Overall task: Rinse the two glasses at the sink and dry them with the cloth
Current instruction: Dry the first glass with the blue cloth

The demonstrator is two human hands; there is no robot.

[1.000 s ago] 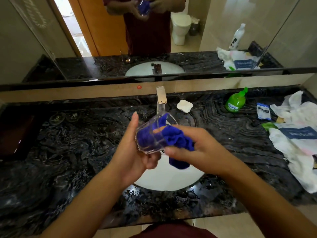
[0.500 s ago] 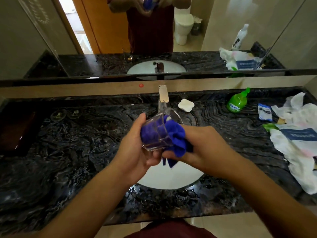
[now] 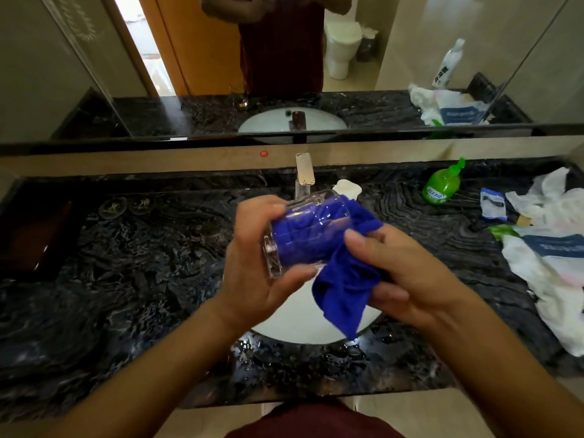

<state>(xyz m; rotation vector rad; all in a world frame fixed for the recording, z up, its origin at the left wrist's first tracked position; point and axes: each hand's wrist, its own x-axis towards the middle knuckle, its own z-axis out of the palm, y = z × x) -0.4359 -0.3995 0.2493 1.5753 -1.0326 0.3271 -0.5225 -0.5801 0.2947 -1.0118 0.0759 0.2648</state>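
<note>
Standing over sink (image 3: 303, 324), drying step is going on. Left hand (image 3: 252, 273) is gripping glass (image 3: 303, 235) sideways above basin. Right hand (image 3: 410, 279) is pinching blue cloth (image 3: 344, 289), stuffed inside glass. Second glass: not seeing it on counter; seems still left.

The right hand's fingers (image 3: 387, 294) vanish behind the cloth (image 3: 343, 289); the white bags (image 3: 550, 279) at three o'clock are cropped.
</note>
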